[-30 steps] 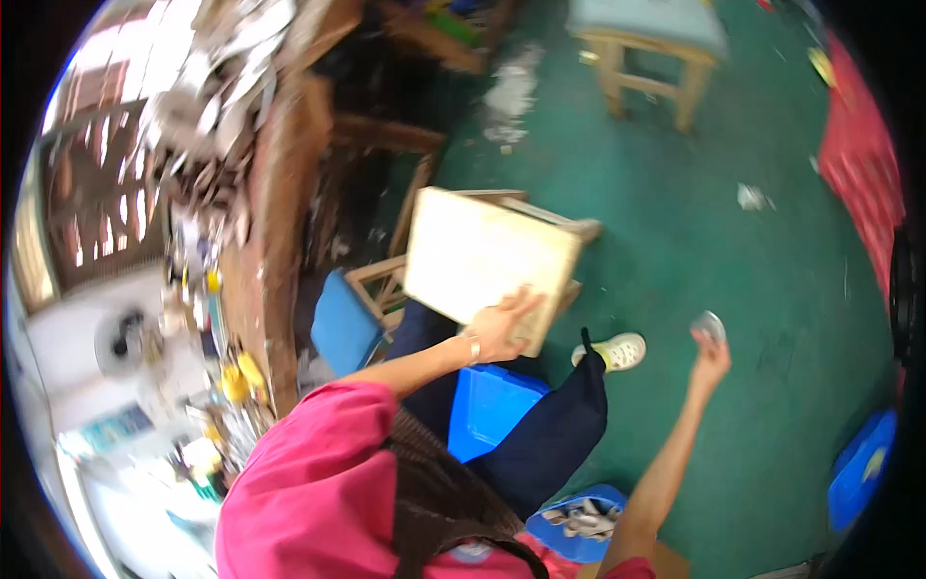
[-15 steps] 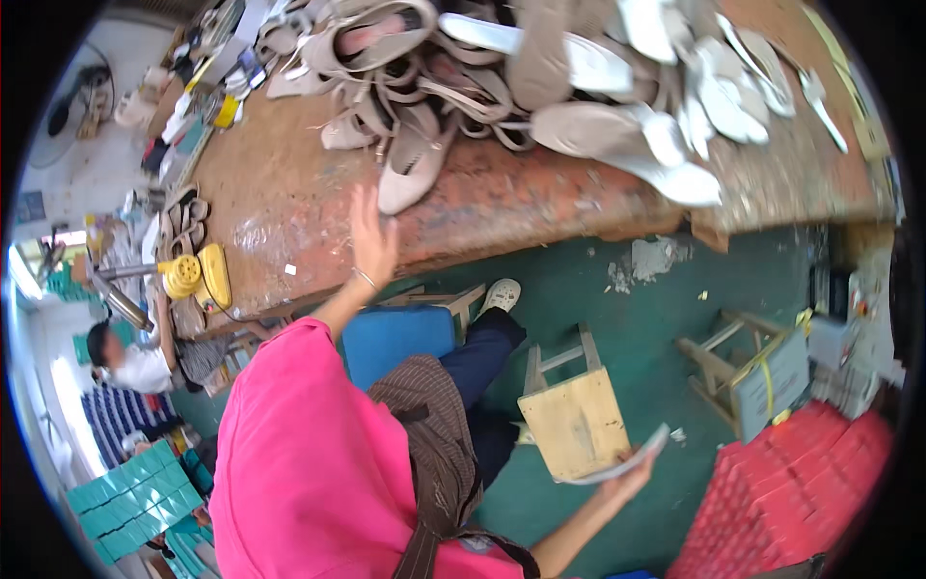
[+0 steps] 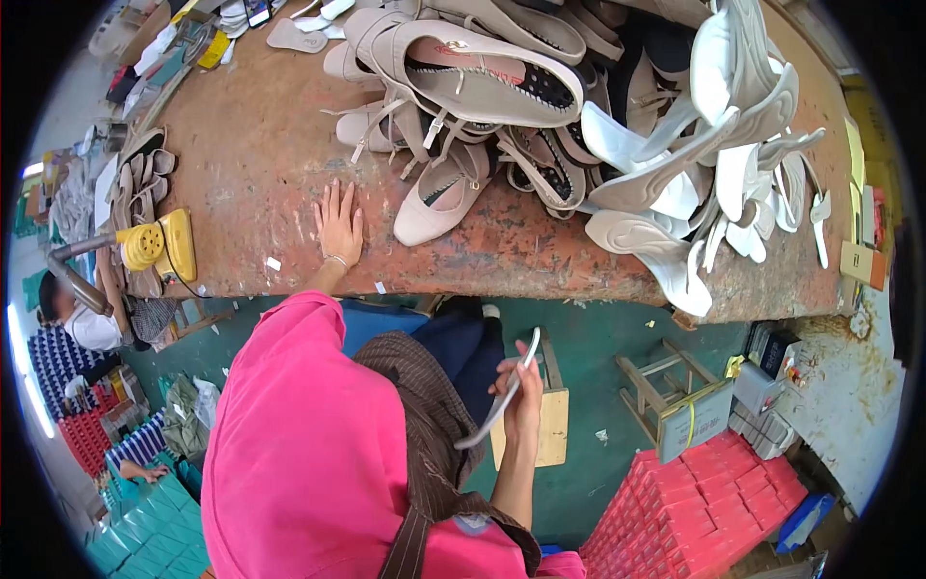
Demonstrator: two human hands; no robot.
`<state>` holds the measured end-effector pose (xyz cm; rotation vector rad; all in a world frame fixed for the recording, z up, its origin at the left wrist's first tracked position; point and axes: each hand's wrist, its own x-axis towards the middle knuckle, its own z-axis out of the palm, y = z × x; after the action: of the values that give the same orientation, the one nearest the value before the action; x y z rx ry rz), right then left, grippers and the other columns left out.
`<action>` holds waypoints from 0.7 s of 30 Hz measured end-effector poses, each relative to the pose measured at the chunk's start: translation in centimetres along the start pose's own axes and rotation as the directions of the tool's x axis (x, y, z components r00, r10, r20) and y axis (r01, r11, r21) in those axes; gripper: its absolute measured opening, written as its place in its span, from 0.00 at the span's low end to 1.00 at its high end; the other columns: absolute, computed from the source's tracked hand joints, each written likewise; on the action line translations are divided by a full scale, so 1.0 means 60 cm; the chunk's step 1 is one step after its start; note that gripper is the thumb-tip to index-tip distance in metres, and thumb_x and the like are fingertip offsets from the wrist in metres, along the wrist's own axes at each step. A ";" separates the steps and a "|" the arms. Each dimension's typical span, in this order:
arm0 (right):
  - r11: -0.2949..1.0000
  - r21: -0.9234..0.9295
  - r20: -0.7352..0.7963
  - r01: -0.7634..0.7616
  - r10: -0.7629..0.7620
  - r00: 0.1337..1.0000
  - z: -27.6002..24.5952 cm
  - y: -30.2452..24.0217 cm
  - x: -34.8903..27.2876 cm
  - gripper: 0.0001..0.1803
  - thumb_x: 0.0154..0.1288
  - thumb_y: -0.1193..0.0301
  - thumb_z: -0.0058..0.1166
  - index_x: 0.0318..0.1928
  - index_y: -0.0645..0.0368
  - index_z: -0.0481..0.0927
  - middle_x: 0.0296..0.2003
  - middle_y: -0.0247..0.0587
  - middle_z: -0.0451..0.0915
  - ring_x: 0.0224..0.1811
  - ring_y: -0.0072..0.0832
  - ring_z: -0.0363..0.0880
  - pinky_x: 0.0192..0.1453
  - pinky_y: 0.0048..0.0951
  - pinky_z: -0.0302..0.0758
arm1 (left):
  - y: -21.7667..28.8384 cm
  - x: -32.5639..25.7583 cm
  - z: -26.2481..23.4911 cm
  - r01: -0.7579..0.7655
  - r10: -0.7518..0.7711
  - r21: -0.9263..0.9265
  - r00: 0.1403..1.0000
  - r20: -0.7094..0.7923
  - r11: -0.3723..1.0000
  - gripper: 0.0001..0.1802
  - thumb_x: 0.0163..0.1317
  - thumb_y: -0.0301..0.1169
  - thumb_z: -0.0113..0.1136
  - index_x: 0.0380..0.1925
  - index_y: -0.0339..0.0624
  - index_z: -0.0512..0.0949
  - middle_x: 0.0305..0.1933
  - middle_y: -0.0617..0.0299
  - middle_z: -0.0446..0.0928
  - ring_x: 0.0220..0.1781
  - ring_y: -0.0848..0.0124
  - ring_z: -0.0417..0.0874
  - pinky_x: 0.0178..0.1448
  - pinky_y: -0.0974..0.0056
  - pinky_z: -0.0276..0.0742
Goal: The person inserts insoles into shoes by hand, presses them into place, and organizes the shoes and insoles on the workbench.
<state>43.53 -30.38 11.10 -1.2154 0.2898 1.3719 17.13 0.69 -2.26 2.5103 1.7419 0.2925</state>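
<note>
My left hand (image 3: 340, 227) lies flat on the worn wooden worktable (image 3: 231, 193), fingers spread and nothing in them. Just right of it, a beige strapped shoe (image 3: 439, 210) sits at the front of a heap of similar shoes (image 3: 492, 72). Low in front of the table, my right hand (image 3: 524, 394) grips a thin, curved insole (image 3: 480, 432), pale and seen nearly edge-on. More white and beige insoles (image 3: 632, 232) are piled loosely on the table's right side.
A yellow machine on a metal arm (image 3: 159, 246) stands at the table's left edge, near another person (image 3: 92, 318). Below are a wooden stool (image 3: 555, 434), a second stool (image 3: 666, 372) with a grey box (image 3: 696, 425), stacked red boxes (image 3: 685, 502) and teal boxes (image 3: 145, 531).
My left hand has come down flat on the table, left of the shoe. My right hand has moved up and left with the insole, which is now tilted steeply. The view has shifted.
</note>
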 end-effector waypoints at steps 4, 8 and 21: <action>0.980 -0.135 0.132 0.146 -0.128 0.983 0.051 -0.011 0.104 0.26 0.72 0.65 0.46 0.67 0.61 0.61 0.45 0.46 0.78 0.30 0.23 0.75 0.34 0.27 0.80 | -0.004 -0.005 -0.002 0.001 -0.001 0.010 1.000 -0.013 1.000 0.29 0.70 0.42 0.42 0.70 0.54 0.61 0.77 0.55 0.52 0.78 0.54 0.49 0.77 0.42 0.39; 0.927 -0.140 0.289 0.349 -0.299 0.909 0.125 -0.006 0.210 0.24 0.70 0.69 0.52 0.64 0.59 0.66 0.60 0.42 0.69 0.58 0.29 0.73 0.54 0.34 0.80 | 0.003 -0.008 0.002 -0.026 0.025 0.032 1.000 0.012 0.999 0.29 0.69 0.41 0.44 0.70 0.52 0.61 0.77 0.55 0.52 0.78 0.54 0.49 0.77 0.42 0.40; 0.749 -0.002 0.329 0.662 -0.625 0.708 0.256 0.069 0.296 0.19 0.66 0.69 0.57 0.52 0.67 0.72 0.53 0.40 0.72 0.57 0.25 0.69 0.63 0.25 0.63 | -0.014 -0.012 0.023 -0.062 0.054 -0.106 0.996 -0.069 0.992 0.30 0.69 0.45 0.44 0.70 0.50 0.61 0.76 0.51 0.52 0.78 0.52 0.48 0.76 0.38 0.36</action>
<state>37.59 -9.24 1.85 -1.0297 -0.4296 0.9304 16.36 0.38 -3.85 2.5040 1.6296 0.4657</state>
